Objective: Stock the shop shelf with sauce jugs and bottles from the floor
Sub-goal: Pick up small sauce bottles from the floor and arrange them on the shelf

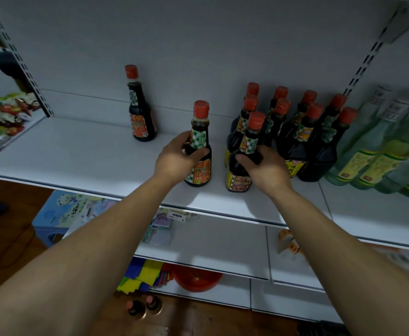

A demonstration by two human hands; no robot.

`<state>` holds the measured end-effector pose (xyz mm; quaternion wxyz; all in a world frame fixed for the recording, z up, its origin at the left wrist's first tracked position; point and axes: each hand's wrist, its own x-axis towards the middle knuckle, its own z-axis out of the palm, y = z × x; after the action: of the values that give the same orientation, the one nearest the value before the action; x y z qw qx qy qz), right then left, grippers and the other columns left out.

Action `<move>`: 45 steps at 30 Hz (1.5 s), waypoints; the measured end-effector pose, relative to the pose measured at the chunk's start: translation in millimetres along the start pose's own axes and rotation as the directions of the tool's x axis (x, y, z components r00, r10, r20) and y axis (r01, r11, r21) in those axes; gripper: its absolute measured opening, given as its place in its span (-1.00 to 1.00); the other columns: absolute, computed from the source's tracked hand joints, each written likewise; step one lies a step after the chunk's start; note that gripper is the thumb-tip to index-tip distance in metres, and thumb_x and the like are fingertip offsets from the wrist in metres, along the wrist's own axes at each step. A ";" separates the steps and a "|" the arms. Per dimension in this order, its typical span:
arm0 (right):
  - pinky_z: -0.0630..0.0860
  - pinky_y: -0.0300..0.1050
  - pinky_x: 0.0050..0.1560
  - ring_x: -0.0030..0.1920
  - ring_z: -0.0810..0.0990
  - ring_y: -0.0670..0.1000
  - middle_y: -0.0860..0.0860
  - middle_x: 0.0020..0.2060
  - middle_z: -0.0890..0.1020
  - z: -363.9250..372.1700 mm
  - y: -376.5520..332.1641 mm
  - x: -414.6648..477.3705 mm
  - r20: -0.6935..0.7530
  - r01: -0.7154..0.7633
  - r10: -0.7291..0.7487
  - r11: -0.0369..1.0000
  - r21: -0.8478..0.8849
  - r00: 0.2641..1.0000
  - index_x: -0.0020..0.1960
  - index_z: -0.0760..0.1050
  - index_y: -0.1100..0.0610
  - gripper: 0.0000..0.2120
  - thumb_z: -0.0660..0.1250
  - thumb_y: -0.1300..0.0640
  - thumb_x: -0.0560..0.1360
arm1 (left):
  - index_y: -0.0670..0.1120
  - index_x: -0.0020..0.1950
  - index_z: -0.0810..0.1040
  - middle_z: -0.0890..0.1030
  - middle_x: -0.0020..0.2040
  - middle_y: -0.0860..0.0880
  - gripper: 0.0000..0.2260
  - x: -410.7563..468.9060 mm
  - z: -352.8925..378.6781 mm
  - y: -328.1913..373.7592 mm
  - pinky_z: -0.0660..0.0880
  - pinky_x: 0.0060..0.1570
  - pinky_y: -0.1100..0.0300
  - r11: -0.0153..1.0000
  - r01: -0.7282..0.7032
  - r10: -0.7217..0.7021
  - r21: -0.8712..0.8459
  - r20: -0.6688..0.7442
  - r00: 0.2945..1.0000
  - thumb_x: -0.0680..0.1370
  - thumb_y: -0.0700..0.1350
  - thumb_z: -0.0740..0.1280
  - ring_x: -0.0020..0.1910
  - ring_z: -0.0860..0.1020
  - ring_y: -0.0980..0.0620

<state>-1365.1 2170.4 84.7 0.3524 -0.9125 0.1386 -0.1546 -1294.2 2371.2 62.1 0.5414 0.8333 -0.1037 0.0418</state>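
Note:
My left hand grips a dark sauce bottle with a red cap that stands upright on the white shelf. To its right, my right hand holds a second red-capped sauce bottle around its shoulder, at the front of a cluster of several like bottles. One more sauce bottle stands alone farther back on the left. Two bottles stand on the floor below, seen from above.
Pale green bottles fill the shelf's right end. Snack packets lie on the neighbouring shelf at left. Lower shelves hold small packs; a red bowl, coloured packets and a blue stool sit near the floor.

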 end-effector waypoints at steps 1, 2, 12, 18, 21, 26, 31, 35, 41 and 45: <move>0.47 -0.03 0.10 0.18 0.53 0.18 0.15 0.18 0.58 1.8 -1.0 0.3 -0.006 -0.012 0.012 1.000 -0.002 1.000 0.23 0.52 0.14 -0.57 0.35 -0.12 0.50 | 0.16 0.24 0.51 0.56 0.05 0.20 -0.59 1.8 -1.7 -0.8 0.42 0.00 0.21 1.000 -0.004 0.004 -0.005 0.015 1.000 0.41 0.15 0.44 0.04 0.52 0.15; 0.47 -0.03 0.11 0.19 0.52 0.18 0.15 0.19 0.57 3.3 -2.5 0.4 -0.012 -0.026 0.026 1.000 -0.001 1.000 0.24 0.52 0.14 -0.57 0.34 -0.12 0.51 | 0.16 0.24 0.51 0.57 0.07 0.19 -0.59 3.8 -3.5 -1.4 0.42 0.00 0.21 1.000 -0.008 0.008 -0.007 0.031 0.999 0.41 0.14 0.44 0.04 0.52 0.16; 0.47 -0.09 0.08 0.20 0.54 0.15 0.08 0.23 0.58 10.8 -21.3 -8.6 -0.063 -0.164 0.171 0.982 0.097 0.983 0.29 0.49 0.10 -0.59 0.37 -0.06 0.51 | 0.14 0.31 0.46 0.57 0.21 0.11 -0.56 16.0 -18.1 -3.9 0.43 0.06 0.16 0.999 -0.044 0.043 0.002 0.176 0.983 0.45 0.14 0.41 0.11 0.52 0.12; 0.52 -0.05 -0.07 0.02 0.58 0.14 0.13 0.02 0.60 11.1 -36.1 -31.3 -0.407 -0.123 0.118 0.992 0.013 0.906 0.08 0.56 0.15 -0.70 0.42 -0.02 0.46 | 0.10 0.30 0.46 0.53 0.16 0.15 -0.54 21.8 -26.6 -5.6 0.41 0.03 0.19 0.997 -0.057 0.069 -0.057 0.240 0.968 0.44 0.14 0.44 0.11 0.50 0.15; 0.52 -0.06 -0.09 -0.08 0.59 0.04 0.04 -0.04 0.61 26.9 -48.3 -51.4 -0.430 -0.065 0.055 0.998 -0.007 0.901 0.03 0.55 0.07 -0.76 0.41 -0.05 0.46 | 0.07 0.35 0.44 0.51 0.22 0.17 -0.46 25.8 -38.5 -14.5 0.45 0.02 0.25 0.994 -0.021 0.044 -0.106 0.214 0.976 0.43 0.19 0.43 0.11 0.51 0.20; 0.50 -0.02 0.13 0.20 0.53 0.06 0.03 0.23 0.55 71.1 -71.4 -53.3 -0.167 -0.059 0.059 0.998 0.006 0.984 0.35 0.43 0.06 -0.45 0.41 -0.13 0.43 | 0.05 0.29 0.48 0.54 0.15 0.16 -0.58 42.8 -74.5 -34.8 0.39 -0.20 0.41 0.996 -0.005 0.012 -0.090 0.078 0.997 0.48 0.12 0.41 -0.04 0.52 0.25; 0.50 -0.01 0.10 0.25 0.52 0.14 0.06 0.27 0.54 95.6 -81.7 -38.8 -0.120 -0.129 0.137 0.989 0.078 0.983 0.44 0.28 0.09 -0.28 0.46 -0.12 0.40 | 0.02 0.23 0.54 0.57 0.09 0.11 -0.63 63.1 -117.1 -60.1 0.37 0.03 0.32 0.997 0.057 -0.060 -0.043 -0.071 0.996 0.45 0.04 0.44 0.00 0.52 0.14; 0.50 -0.02 0.09 0.19 0.55 0.15 0.05 0.20 0.59 107.6 -86.6 -29.4 -0.175 -0.156 0.177 0.980 0.128 0.969 0.39 0.30 0.09 -0.32 0.47 -0.11 0.38 | 0.01 0.30 0.46 0.54 0.24 0.03 -0.56 79.9 -139.1 -76.3 0.38 0.07 0.28 0.994 0.098 -0.103 -0.047 -0.103 0.989 0.45 0.02 0.44 0.09 0.53 0.08; 0.44 -0.13 -0.10 -0.05 0.54 -0.02 -0.10 -0.02 0.55 123.9 -94.0 -6.3 -0.134 -0.176 0.193 0.976 0.132 0.972 0.22 0.34 0.02 -0.43 0.49 -0.16 0.34 | 0.04 0.49 0.24 0.38 0.40 -0.02 -0.32 110.4 -145.3 -79.5 0.49 0.12 0.09 0.982 0.187 -0.188 -0.034 -0.013 0.982 0.44 0.00 0.47 0.24 0.49 -0.03; 0.54 0.01 0.02 0.06 0.59 0.07 0.01 0.12 0.57 140.3 -102.7 16.8 -0.085 -0.199 0.215 0.966 0.164 0.973 0.23 0.34 0.03 -0.43 0.49 -0.12 0.35 | 0.06 0.52 0.19 0.31 0.45 -0.04 -0.29 127.7 -142.1 -76.7 0.47 0.17 0.06 0.986 0.166 -0.166 0.004 0.015 0.986 0.45 -0.03 0.45 0.32 0.42 -0.05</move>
<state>-1281.7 2321.8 59.5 0.4287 -0.8538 0.2387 -0.1736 -1147.0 2514.5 75.1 0.5409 0.8402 -0.0379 -0.0098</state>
